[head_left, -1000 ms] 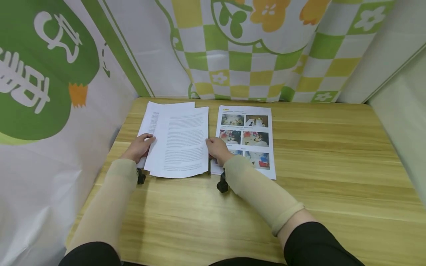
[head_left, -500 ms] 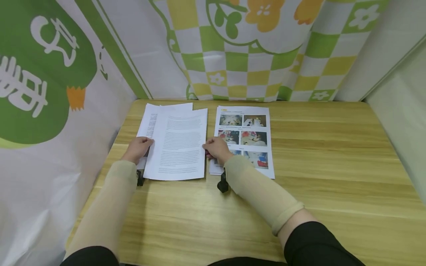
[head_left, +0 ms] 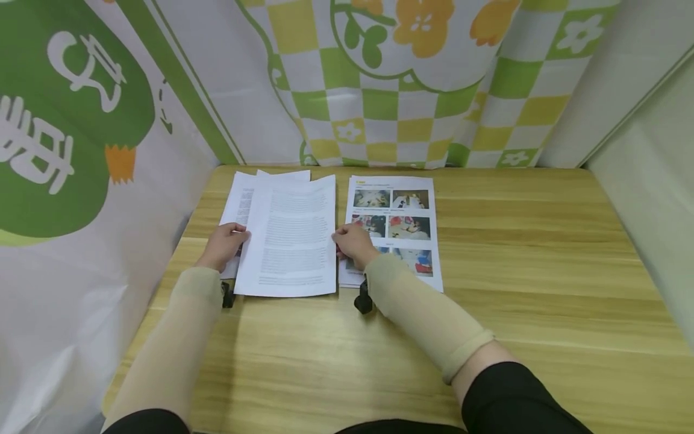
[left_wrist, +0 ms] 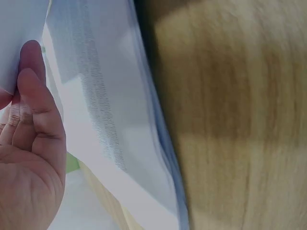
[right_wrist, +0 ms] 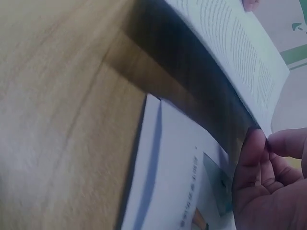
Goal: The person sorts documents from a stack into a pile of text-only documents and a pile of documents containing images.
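In the head view, my left hand [head_left: 220, 246] pinches the left edge of printed paper sheets [head_left: 295, 241] covered in lines of text. The right hand [head_left: 355, 244] pinches their opposite edge between thumb and fingers. How many sheets are held cannot be told. The right wrist view shows the held paper [right_wrist: 230, 57] raised off the table, with a shadow below. Beneath and to the left lies another pile of printed pages [left_wrist: 120, 96], partly covered. Under my right forearm is a stack of pages with colour photos [head_left: 410, 228], partly hidden by that hand.
A wood-grain table [head_left: 520, 259] carries the papers and extends to the right and front. A green, yellow and white checked cloth [head_left: 379, 102] hangs behind its back edge. Pale sheeting [head_left: 184, 144] stands at the left. Small black devices [head_left: 363, 298] sit at both wrists.
Bottom corners of the held sheets, offset a second ago, now line up. The right hand dipped slightly along the edge and keeps its pinch. The head view has shifted slightly.
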A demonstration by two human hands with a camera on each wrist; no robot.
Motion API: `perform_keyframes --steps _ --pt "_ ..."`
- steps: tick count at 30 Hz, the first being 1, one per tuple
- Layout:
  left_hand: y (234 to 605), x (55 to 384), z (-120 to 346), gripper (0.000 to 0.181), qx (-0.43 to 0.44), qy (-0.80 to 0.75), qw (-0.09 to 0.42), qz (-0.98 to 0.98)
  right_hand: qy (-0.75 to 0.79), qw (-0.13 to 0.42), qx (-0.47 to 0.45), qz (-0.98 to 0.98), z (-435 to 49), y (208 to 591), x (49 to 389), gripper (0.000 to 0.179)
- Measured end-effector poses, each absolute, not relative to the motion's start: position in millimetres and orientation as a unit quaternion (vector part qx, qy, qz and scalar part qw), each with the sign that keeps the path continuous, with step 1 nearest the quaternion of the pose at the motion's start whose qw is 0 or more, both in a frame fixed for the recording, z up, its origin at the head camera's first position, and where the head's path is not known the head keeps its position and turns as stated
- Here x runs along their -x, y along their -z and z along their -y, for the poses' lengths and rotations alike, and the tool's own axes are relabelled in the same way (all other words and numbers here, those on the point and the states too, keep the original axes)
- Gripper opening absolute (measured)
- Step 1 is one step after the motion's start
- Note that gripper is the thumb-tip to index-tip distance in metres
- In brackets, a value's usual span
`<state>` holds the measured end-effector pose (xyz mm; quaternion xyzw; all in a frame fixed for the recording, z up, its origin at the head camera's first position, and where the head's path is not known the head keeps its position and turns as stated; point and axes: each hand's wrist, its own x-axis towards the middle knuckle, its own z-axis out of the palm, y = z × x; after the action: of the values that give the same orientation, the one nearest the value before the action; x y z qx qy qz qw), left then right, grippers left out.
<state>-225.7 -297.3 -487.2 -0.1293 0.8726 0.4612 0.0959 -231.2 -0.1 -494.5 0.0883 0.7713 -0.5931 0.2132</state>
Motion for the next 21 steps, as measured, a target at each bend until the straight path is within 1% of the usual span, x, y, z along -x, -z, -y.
perform_keyframes --steps 3,8,14,21 --pt "484 225 293 0.032 0.132 -0.477 0.091 -0.864 0.587 0.196 -0.088 -0.781 -7 492 232 0.017" --pt "481 227 285 0.034 0.148 -0.542 0.116 -0.819 0.611 0.19 -0.109 -0.761 -24 486 236 0.017" --pt "474 232 272 0.039 0.142 -0.577 0.144 -0.791 0.651 0.204 -0.127 -0.72 -50 478 240 0.013" --pt "468 236 258 0.032 0.125 -0.587 0.159 -0.784 0.654 0.24 -0.104 -0.71 -76 465 239 0.016"
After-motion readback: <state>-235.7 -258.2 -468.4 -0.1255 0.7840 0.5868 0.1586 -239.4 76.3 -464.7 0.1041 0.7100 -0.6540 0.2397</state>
